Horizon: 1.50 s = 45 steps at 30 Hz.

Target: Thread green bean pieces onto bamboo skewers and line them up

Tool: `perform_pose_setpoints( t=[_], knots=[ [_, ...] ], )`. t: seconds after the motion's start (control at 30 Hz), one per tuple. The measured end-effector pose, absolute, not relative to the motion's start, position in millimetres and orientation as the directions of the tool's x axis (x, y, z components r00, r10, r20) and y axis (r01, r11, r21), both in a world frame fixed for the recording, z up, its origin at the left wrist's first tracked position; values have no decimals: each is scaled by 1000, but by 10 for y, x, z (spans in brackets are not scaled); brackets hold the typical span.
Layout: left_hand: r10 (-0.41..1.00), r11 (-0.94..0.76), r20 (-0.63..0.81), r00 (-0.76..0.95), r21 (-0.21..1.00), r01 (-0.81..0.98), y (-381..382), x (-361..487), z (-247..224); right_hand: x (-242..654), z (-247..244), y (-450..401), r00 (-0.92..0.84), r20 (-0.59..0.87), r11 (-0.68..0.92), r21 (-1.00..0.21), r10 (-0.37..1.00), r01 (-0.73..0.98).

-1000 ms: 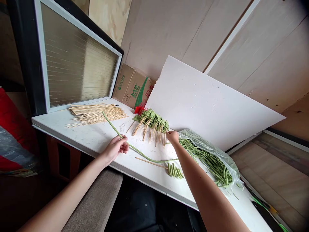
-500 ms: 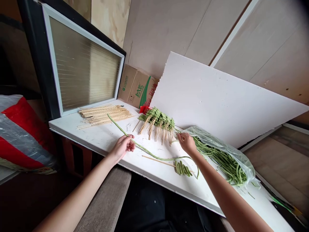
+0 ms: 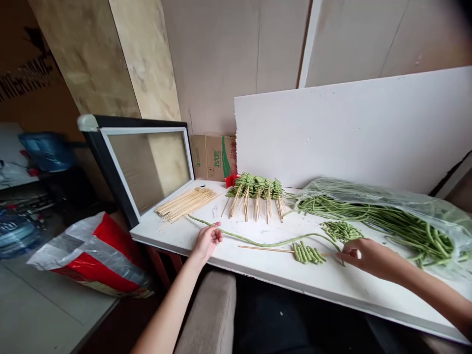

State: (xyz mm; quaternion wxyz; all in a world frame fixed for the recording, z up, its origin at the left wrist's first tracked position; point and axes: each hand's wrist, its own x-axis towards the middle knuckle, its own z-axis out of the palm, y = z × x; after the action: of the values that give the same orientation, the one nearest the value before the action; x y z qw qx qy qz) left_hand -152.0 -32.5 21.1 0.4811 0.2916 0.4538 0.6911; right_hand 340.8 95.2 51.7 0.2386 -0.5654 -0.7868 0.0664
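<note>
A long green bean (image 3: 265,244) curves across the white table. My left hand (image 3: 208,240) pinches it near its left part, fingers curled. At its right end, my right hand (image 3: 356,253) has thumb and fingertips pressed together on the bean. Between the hands lies a wooden skewer (image 3: 258,248) with folded bean pieces (image 3: 308,253) threaded on its right part. A pile of short cut beans (image 3: 341,230) lies just behind my right hand. Farther back, bean-loaded skewers (image 3: 254,187) are stacked with their bare sticks pointing forward.
Bare skewers (image 3: 187,201) lie at the table's left, beside a framed glass panel (image 3: 158,162). A plastic bag (image 3: 391,196) of long beans (image 3: 405,226) fills the right side. Behind stand a carton (image 3: 212,157) and a white board (image 3: 332,132).
The view has turned and levelled. My right hand has moved from beside the stacked skewers to the long bean's right end, uncovering the cut pile. My left hand still holds the bean.
</note>
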Motion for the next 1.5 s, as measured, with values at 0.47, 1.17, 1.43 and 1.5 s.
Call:
perform_pose_setpoints(
  t=[0.47,1.17,1.43,1.5],
  knots=[
    [923,4,224,-314,808,589,-522,-1061,992,2985,1051,657,-287,514,571,-570,809,590],
    [785,-569,570,242,509,646,-640,537,1099,2585,1063,-215,-331,751,819,-548,572,171],
    [757,-599,608,241,496,628,-704,543,1119,2660,1216,-395,-437,778,888,-441,452,133],
    [758,-599,611,229,513,615,-725,531,1145,2662,1241,-423,-456,784,904,-403,422,144]
  ],
)
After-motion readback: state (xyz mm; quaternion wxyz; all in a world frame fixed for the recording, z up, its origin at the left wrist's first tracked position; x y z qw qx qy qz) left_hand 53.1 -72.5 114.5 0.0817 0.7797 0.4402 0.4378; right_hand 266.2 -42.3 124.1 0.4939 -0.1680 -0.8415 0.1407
